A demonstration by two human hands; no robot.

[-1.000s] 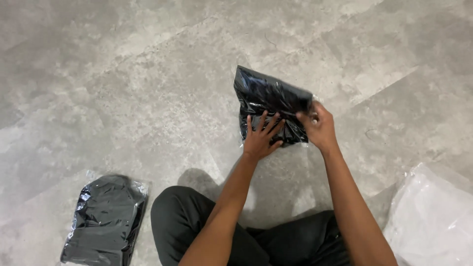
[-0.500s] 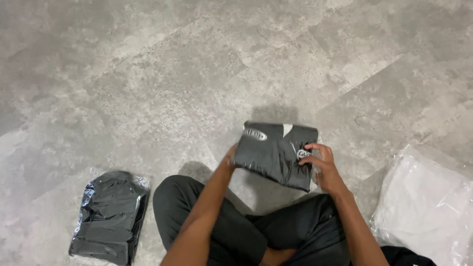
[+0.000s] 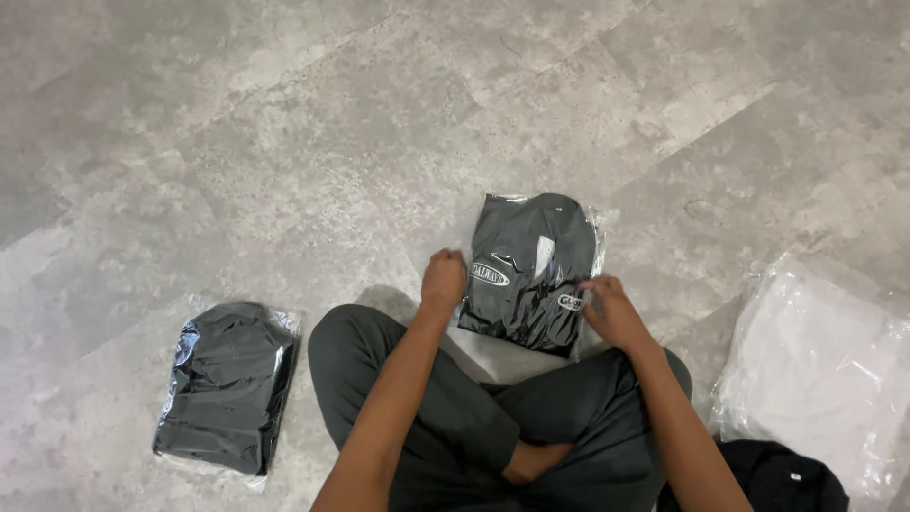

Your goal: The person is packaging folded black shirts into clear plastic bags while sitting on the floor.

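Observation:
A dark folded garment in a clear plastic bag (image 3: 531,270) lies flat on the grey floor in front of my crossed legs. My left hand (image 3: 443,281) grips the bag's left edge. My right hand (image 3: 611,311) pinches its lower right corner, beside an oval label. Both forearms reach forward over my knees.
A second bagged dark garment (image 3: 226,384) lies on the floor to my left. A pile of empty clear plastic bags (image 3: 820,365) sits at the right, with a loose dark garment (image 3: 782,479) at its near edge. The floor is grey stone tile (image 3: 284,142).
The bagged garment, held up and tilted a second ago, has been turned over and lowered flat onto the floor, closer to my legs. Both hands stayed on it.

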